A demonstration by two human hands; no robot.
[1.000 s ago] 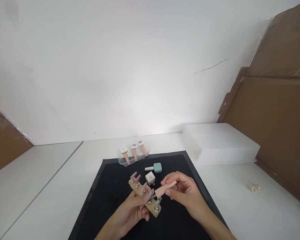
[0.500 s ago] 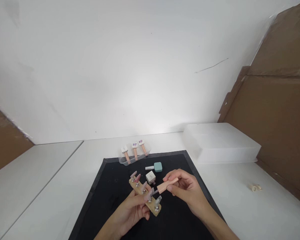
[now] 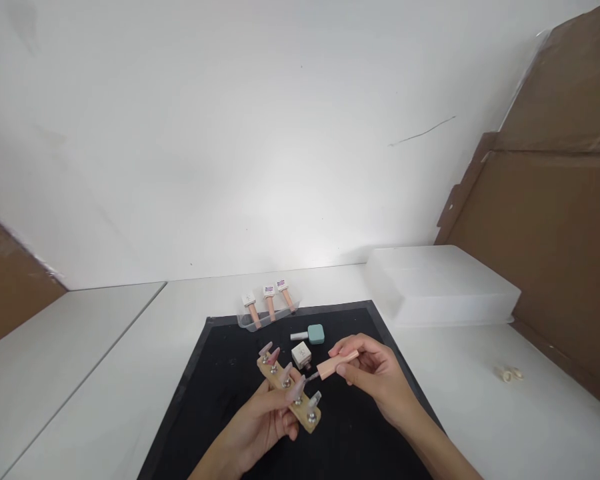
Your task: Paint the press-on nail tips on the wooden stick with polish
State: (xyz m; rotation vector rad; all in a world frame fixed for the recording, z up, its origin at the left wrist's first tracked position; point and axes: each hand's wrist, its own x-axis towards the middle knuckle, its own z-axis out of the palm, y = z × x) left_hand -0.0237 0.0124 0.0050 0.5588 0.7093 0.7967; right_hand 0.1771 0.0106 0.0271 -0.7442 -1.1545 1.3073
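Observation:
My left hand (image 3: 267,423) grips a wooden nail display stand (image 3: 313,425) that carries several false nails on small metal posts, one of them pink. In my right hand (image 3: 373,370) is a nail polish brush (image 3: 337,363) with a peach-coloured handle, pinched between thumb and fingers. The brush's dark tip points left and reaches the upper edge of a pale false nail (image 3: 297,388); whether it touches cannot be made out. Just beyond the hands lies a white square nail polish bottle (image 3: 301,355), its dark neck uncapped.
A teal bottle with a silvery cap (image 3: 316,334) lies on the black mat (image 3: 220,393). Behind it, a clear tray (image 3: 250,327) holds three white bottles with peach caps. A white plastic box (image 3: 445,287) stands at right, with small cream rings (image 3: 507,375) in front.
My right hand has raised the brush slightly, so its tip sits higher along the pale nail. The stand in my left hand has barely shifted.

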